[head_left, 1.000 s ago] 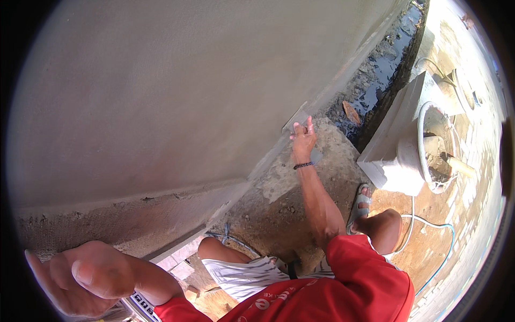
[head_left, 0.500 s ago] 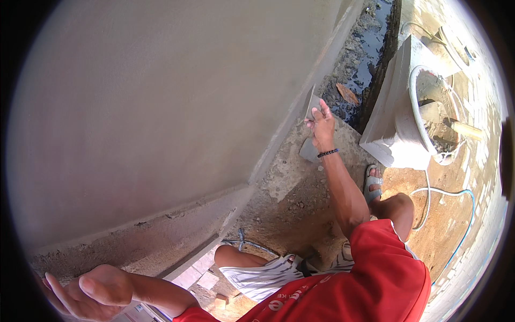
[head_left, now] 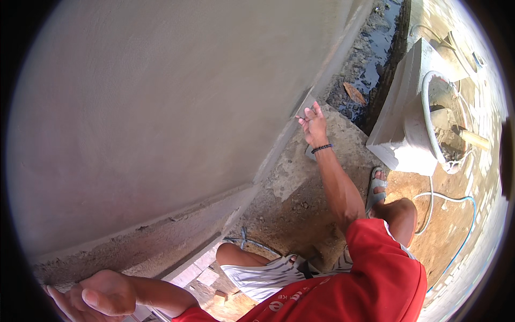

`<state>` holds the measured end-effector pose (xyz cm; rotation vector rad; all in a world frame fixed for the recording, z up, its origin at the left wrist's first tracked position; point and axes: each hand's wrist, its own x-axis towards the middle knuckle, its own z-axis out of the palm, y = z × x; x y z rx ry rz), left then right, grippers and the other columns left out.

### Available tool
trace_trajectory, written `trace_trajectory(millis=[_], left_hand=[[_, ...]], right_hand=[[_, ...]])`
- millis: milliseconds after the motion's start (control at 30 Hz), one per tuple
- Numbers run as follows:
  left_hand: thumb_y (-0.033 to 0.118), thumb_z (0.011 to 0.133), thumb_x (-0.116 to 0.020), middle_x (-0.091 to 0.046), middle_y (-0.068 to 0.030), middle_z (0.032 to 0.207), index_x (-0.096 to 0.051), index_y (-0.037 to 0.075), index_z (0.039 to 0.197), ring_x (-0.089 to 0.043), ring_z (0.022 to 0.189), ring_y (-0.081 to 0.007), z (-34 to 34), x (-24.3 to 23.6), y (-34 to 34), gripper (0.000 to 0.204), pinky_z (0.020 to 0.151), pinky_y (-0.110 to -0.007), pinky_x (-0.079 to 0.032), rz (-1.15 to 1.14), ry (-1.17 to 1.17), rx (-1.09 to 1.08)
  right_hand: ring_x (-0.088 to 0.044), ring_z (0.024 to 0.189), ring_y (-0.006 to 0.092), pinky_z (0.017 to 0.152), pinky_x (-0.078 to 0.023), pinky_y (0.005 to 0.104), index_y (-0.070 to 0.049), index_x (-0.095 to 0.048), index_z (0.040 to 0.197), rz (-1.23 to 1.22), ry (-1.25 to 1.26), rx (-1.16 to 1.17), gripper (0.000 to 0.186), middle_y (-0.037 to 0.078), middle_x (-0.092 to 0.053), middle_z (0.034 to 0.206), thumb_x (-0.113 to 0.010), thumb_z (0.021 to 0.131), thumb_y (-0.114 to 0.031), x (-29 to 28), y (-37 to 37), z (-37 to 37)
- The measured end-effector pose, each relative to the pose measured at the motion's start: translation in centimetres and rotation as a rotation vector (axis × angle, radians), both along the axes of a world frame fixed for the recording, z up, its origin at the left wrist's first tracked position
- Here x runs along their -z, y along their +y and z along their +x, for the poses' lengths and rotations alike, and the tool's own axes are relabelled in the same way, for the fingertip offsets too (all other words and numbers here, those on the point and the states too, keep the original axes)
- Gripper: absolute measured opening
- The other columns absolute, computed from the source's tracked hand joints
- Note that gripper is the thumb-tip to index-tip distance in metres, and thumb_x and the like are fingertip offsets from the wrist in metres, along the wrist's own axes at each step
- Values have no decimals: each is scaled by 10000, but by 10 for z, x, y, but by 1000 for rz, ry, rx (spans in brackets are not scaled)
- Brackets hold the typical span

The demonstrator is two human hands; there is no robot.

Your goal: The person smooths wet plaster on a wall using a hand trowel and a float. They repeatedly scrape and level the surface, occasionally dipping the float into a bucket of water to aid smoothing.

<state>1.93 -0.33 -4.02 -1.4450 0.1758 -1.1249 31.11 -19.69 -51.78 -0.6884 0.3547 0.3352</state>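
A smooth grey plastered wall (head_left: 161, 118) fills the left and middle. At its long right edge (head_left: 273, 147), my right hand (head_left: 314, 127) grips a thin flat grey plate (head_left: 306, 102) and lays it against that edge. How the fingers hold it is partly hidden, and I cannot tell whether the plate has a handle. My left hand (head_left: 102, 295) is at the lower left beside the wall's rough bottom edge (head_left: 142, 228), palm turned up, fingers stretched out, holding nothing.
A wet ditch (head_left: 375, 48) with a dry leaf (head_left: 354, 93) runs beyond my right hand. Right of it stand a pale block (head_left: 397, 115) and a mortar bucket (head_left: 427, 102) with a wooden-handled tool (head_left: 475, 140). A blue hose (head_left: 468, 231) curves over the ground by my sandalled foot (head_left: 377, 185).
My right hand has shifted slightly left with the plate, which now lies closer along the wall's edge. The left hand stays outstretched, nearly in place. The view has moved a little.
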Motion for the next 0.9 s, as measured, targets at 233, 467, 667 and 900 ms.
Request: trace_trajectory(millis=[233,467,667,900], left_hand=[[162,1000,-425,-665,-99,982,-563,149,1142,-652,990,-315,-8,-4,9,198,841,-425,-566,-6,66,42],[186,999,-425,-683,-106,1041,-599,143,1093,-635,1037,-314,1,-12,9,203,856,-441,-555,8,146,125],[265,965,-452,-685,-128,1033,-636,81,786,-630,1050,-328,16,-8,-7,316,885,-468,-531,-230,91,228],[155,1015,-376,-662,-78,845,-503,201,1218,-660,986,-300,-2,-16,12,244,857,-435,-577,152,151,-2]], right_hand=[[-530,785,71,678,-515,282,-17,-249,1455,-45,-133,66,617,-22,-530,889,-532,906,-27,-71,9,-21],[-563,979,129,770,-509,291,22,-299,1433,-198,-453,-11,564,119,-552,1203,-539,940,-111,-192,27,-83],[-584,967,148,791,-515,312,-7,-265,1443,112,-354,69,564,96,-574,1149,-518,947,-99,-158,-11,-91],[-559,843,125,697,-505,303,-95,-231,1464,245,54,-15,590,13,-543,984,-488,936,-38,-11,-9,-67]])
